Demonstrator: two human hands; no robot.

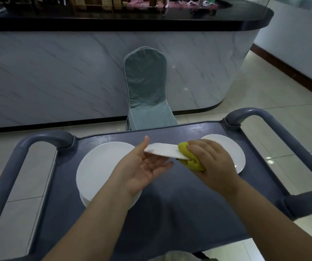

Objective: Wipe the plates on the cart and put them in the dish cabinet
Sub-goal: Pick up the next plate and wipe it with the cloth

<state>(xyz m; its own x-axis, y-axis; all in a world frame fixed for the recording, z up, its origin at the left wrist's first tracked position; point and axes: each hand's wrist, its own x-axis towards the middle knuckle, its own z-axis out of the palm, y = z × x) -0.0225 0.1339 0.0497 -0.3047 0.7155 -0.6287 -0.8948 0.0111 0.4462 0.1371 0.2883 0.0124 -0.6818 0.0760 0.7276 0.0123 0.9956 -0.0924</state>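
Resting across the straight, upturned fingers of the left hand [143, 166], the round white ceramic plate [162, 150] lay nearly edge-on above the grey plastic cart [170, 204], its rightward end wrapped in the yellow wiping cloth [191, 161] gripped by the curled fingers of the right hand [208, 157].

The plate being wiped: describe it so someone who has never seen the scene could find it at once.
On the grey cart, a stack of white plates sits left and a flat plate right. Between them, above the cart top, the left hand supports a tilted plate while the right hand presses a yellow cloth to it. It alone is off the cart, seen nearly edge-on.
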